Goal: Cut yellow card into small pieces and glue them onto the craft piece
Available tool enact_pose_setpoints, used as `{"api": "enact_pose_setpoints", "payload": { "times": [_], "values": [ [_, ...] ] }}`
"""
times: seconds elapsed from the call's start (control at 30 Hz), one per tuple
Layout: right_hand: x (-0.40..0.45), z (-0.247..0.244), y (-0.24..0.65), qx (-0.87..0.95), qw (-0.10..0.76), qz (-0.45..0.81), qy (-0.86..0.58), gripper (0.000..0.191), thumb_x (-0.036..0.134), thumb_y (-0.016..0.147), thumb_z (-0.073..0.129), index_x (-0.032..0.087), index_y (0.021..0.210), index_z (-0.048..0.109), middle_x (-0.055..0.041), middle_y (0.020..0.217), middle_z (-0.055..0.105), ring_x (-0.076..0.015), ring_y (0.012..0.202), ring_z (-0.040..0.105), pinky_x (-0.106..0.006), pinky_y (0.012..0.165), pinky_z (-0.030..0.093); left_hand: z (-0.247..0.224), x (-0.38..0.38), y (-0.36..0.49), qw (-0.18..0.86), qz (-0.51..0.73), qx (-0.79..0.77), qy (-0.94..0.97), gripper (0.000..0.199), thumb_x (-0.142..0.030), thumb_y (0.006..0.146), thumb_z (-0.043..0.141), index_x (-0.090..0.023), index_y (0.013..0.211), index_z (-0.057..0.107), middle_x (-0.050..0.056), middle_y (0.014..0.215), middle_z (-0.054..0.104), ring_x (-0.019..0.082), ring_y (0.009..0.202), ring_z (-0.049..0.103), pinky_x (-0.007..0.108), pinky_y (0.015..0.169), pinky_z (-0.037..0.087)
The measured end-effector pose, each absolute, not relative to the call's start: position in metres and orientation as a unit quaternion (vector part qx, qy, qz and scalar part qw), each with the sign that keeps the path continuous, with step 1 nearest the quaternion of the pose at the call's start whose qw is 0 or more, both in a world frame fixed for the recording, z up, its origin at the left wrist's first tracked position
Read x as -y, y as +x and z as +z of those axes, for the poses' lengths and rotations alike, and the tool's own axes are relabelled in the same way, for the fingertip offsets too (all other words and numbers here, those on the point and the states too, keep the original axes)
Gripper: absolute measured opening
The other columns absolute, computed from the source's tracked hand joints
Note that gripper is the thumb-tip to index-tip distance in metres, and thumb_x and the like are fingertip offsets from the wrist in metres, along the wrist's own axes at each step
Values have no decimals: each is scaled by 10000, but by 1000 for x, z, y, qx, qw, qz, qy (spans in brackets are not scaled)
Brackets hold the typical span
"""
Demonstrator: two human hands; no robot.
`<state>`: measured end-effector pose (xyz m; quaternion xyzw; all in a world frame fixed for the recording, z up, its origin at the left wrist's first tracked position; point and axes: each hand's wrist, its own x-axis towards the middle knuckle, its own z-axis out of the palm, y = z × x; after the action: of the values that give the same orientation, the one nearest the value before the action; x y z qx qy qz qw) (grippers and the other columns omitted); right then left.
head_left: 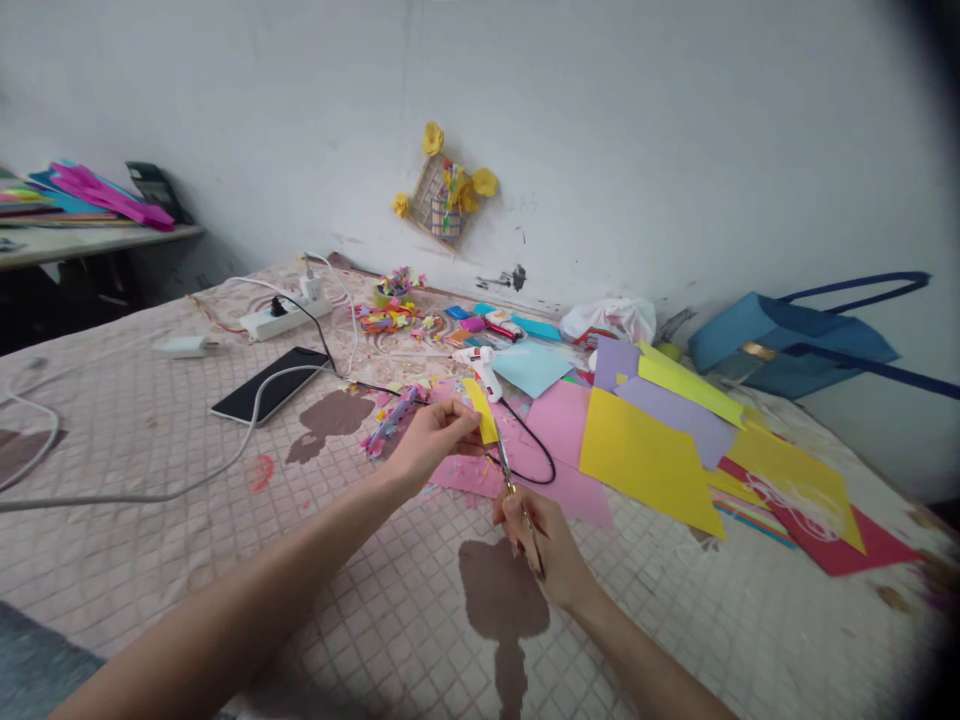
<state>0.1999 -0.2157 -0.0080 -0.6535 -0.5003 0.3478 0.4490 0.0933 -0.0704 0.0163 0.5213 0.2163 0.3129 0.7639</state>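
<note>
My left hand (pixel 448 430) pinches a narrow strip of yellow paper (pixel 480 408) between thumb and fingers. Below and to its right, my right hand (pixel 541 535) is closed round a pair of scissors (pixel 505 468). The scissor blades point up and meet the strip's lower end; I cannot tell whether they are cutting into it. Under the hands lie pink paper sheets (pixel 559 425) with small paper scraps on them. A white glue gun (pixel 481 370) with a black cord rests just beyond my hands. A cluster of purple and pink paper pieces (pixel 394 420) lies left of my left hand.
Yellow sheets (pixel 645 455) and purple sheets (pixel 686 412) spread to the right, near a blue bag (pixel 780 340). At left are a black phone-like slab (pixel 270 385), a power strip (pixel 285 317) and loose cables. A flower decoration (pixel 446 200) hangs on the wall.
</note>
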Motion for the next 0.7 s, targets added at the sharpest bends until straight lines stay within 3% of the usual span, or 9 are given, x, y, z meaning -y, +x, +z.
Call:
{"api": "enact_pose_setpoints", "payload": {
  "times": [0.7],
  "values": [
    [214,-11,201,513,441,329,-659,440,561,835,337,172,656,441,55,514,331,-86,456,341,-216,437,270,18,70,93,765,313,-213,521,167,-277,752,604,-137,740,515,12,684,627,101,621,610,293,677,529]
  ]
}}
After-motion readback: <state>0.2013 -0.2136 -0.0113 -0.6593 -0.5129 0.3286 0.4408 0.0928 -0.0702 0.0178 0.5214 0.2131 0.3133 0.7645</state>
